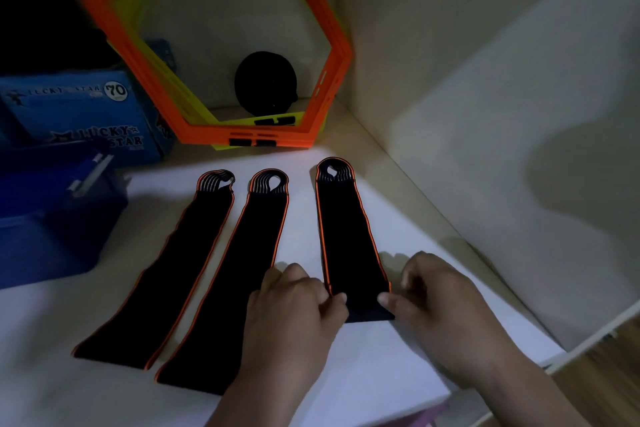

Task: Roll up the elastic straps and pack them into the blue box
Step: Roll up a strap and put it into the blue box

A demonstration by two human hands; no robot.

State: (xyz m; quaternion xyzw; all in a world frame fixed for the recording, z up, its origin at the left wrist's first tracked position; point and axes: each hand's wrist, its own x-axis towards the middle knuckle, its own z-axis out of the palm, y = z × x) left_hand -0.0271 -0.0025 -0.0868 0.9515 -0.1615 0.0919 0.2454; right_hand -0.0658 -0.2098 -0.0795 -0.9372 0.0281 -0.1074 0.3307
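Three black elastic straps with orange edges lie flat side by side on the white shelf: the left strap [173, 267], the middle strap [232, 274] and the right strap [346, 229]. My left hand [294, 315] and my right hand [436, 308] pinch the near end of the right strap from either side, where it is folded over into a small dark roll. My left forearm hides part of the middle strap's near end. A blue plastic box [52, 218] stands at the left edge, apart from the straps.
Orange and yellow hexagonal rings [332, 55] lean against the back wall, with a black rolled item [265, 81] behind them. A blue Lucky Star carton [76, 114] sits behind the blue box. The right wall rises close beside the right strap. The shelf's front edge lies below my hands.
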